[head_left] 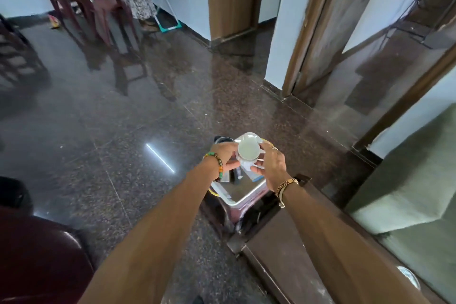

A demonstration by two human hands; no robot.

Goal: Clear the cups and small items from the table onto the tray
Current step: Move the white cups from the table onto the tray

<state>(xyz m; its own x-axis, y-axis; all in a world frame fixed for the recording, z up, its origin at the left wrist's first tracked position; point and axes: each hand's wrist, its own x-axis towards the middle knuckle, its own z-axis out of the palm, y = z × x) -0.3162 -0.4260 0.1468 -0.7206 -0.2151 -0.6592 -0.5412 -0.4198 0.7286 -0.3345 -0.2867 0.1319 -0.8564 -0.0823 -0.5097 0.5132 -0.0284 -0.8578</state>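
We grasp one white cup (248, 152) between our two hands, left hand (223, 155) and right hand (271, 165) both closed on it, directly above one steel tray (243, 195).

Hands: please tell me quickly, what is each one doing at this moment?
Left hand: closed on the left side of the white cup.
Right hand: closed on the right side of the same cup.
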